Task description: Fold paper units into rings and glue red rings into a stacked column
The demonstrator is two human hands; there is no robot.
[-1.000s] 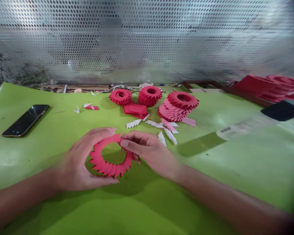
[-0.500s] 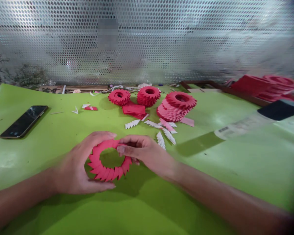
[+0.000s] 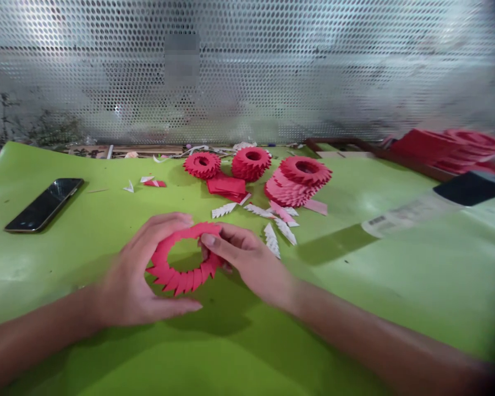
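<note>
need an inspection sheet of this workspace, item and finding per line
surface: green sheet, dark specks
job's things: red toothed ring in hand; two red toothed stacks and a pink stack with red top behind; red paper pieces between
clutter: white toothed scraps beyond the right hand; phone at left; dark-ended translucent item at right
left hand: curved around ring's left side, thumb spread below
right hand: pinching ring's upper right
cables: none identifiable; white strands at back edge unclear
surroundings: perforated metal panel behind
</note>
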